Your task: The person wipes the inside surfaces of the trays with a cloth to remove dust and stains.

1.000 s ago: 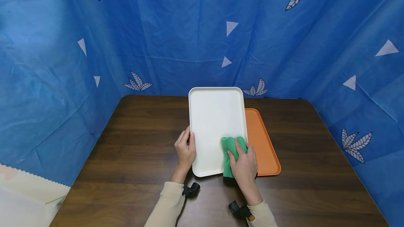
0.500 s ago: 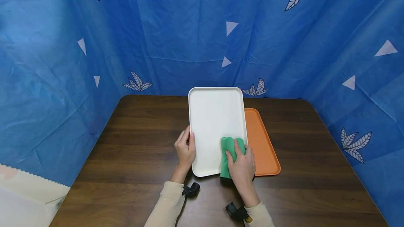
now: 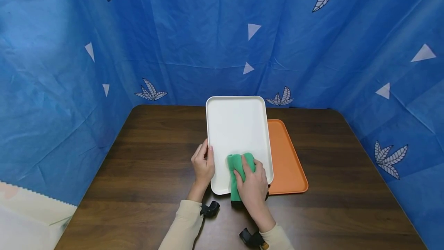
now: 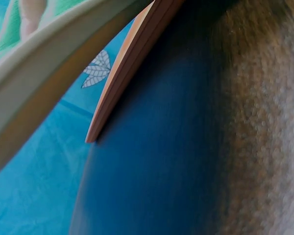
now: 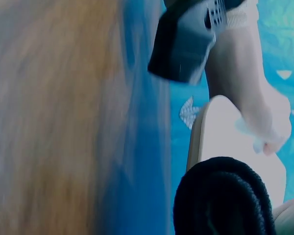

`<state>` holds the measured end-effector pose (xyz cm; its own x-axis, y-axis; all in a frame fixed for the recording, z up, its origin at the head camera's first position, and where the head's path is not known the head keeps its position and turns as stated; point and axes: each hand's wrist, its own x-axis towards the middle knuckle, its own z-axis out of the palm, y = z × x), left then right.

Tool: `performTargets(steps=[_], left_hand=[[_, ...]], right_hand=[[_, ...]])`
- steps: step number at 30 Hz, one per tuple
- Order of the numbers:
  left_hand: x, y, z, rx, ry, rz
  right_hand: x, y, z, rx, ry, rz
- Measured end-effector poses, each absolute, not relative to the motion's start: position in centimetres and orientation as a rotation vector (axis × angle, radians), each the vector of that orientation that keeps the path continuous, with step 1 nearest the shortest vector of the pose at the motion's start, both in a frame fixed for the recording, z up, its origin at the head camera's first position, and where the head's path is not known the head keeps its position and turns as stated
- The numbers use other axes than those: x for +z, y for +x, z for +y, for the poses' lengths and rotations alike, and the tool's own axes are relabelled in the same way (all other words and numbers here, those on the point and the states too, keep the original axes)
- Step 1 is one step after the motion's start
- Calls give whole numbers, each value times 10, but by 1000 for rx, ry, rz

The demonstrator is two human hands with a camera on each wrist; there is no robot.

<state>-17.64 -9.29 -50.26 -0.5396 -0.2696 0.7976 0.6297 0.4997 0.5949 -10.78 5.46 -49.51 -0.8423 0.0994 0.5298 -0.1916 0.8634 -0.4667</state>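
Note:
In the head view my left hand (image 3: pixel 202 167) holds a white rectangular tray (image 3: pixel 237 126) by its left edge, thumb at the rim. The tray is tilted, its near edge toward me. My right hand (image 3: pixel 252 188) grips a folded green cloth (image 3: pixel 236 173) with a black border and rests it on the tray's near end. In the right wrist view, the cloth's dark rolled border (image 5: pixel 220 196) stands in front of the tray (image 5: pixel 225 132), and the left hand (image 5: pixel 264 107) shows beyond. The left wrist view catches the tray's thick rim (image 4: pixel 49 63) and some green cloth (image 4: pixel 9 41).
An orange tray (image 3: pixel 286 161) lies on the brown wooden table (image 3: pixel 156 157), partly hidden behind the white tray. Blue patterned curtain (image 3: pixel 194 41) surrounds the table at the back and sides. Pale fabric (image 3: pixel 31 219) shows at the lower left.
My right hand has slid the green cloth leftward across the near end of the white tray, uncovering its lower right corner. The left hand stays at the tray's left edge.

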Motion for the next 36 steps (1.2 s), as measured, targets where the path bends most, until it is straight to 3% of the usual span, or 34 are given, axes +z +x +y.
performTargets(steps=[16,36], left_hand=[[-506,-176,-95,-1255,-292,-1796],[-506,-177,-95,-1195,-290,-1814]], right_hand=[[-495,-93,25,598,298,-2445],[-500,-101,55,633,224,-2475]])
